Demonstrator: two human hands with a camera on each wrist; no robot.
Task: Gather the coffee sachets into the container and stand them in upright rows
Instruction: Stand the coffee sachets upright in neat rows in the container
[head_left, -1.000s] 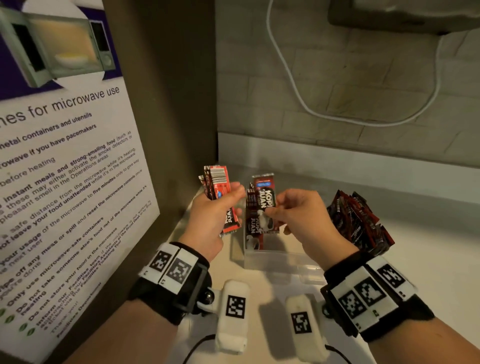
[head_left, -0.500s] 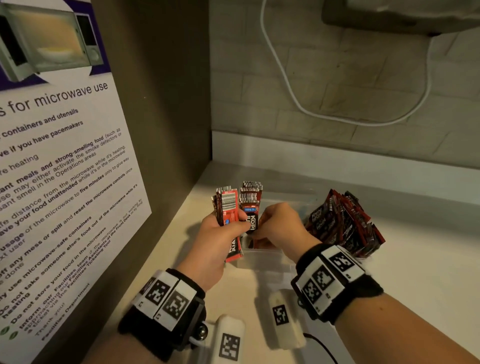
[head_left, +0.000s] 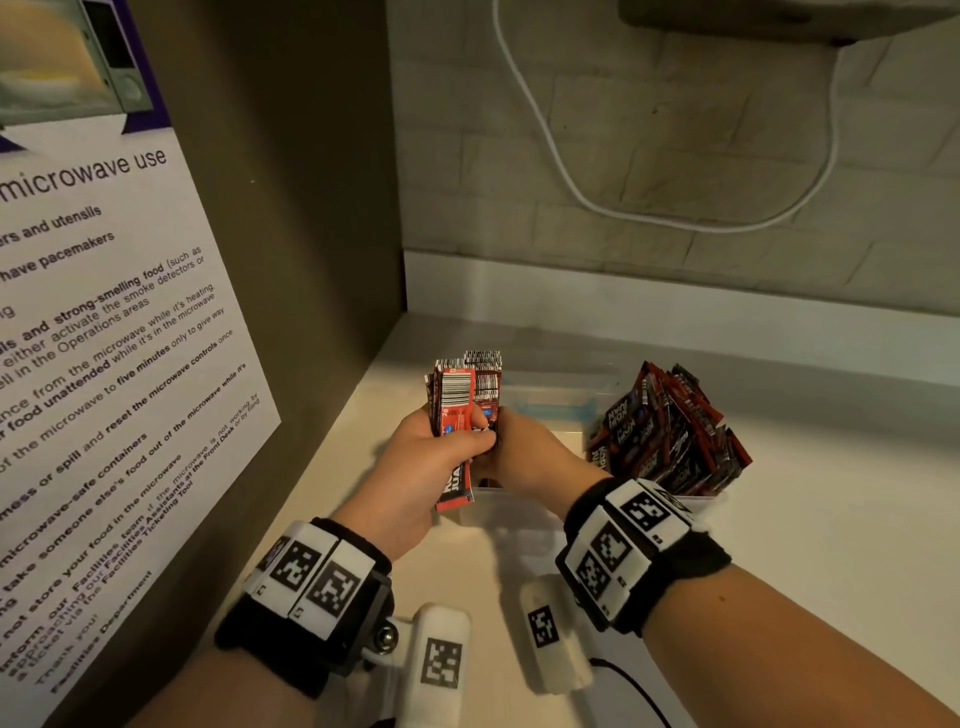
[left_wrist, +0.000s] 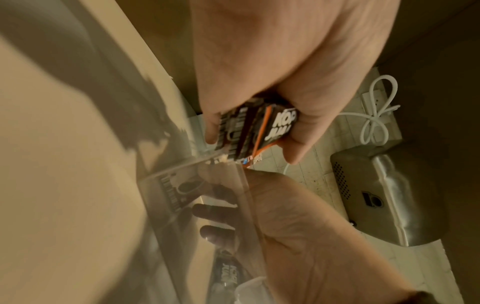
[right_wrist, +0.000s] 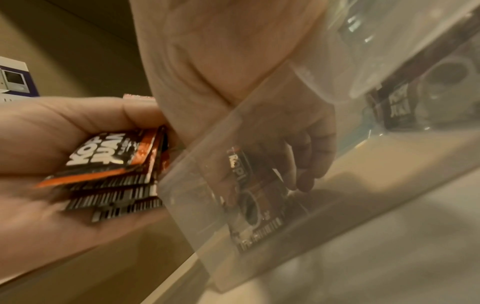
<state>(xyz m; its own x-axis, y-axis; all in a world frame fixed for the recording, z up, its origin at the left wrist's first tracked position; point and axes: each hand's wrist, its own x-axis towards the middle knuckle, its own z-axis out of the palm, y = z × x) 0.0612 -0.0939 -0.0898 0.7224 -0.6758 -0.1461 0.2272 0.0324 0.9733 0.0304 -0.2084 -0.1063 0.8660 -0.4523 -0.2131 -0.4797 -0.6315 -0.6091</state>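
A: Status on left hand?
B: Clenched round a stack of sachets — thumb across the front, fingers behind. Held upright just outside the left wall of the clear container. Barcode ends up, red-and-black print facing the camera.
A: Same in left wrist view?
B: Yes. Left hand wrapped on the stack, lower edges just above the container rim.
A: Right hand?
B: Reaching down into the container at its left end, right beside the left hand. From right wrist view, right hand inside the clear wall, fingers pointing down next to one sachet standing against that wall. Pinching it or only touching — can't tell through the blurred plastic.
A: Rest of the stock?
B: Second bunch of dark red sachets at the right end of the container, leaning, tops fanned out above the rim. Middle section bare, blue strip visible at the far wall.
A: Surroundings?
B: Container on a pale counter, tucked in a corner. Microwave-use poster on the left panel, white cable looping on the tiled back wall.
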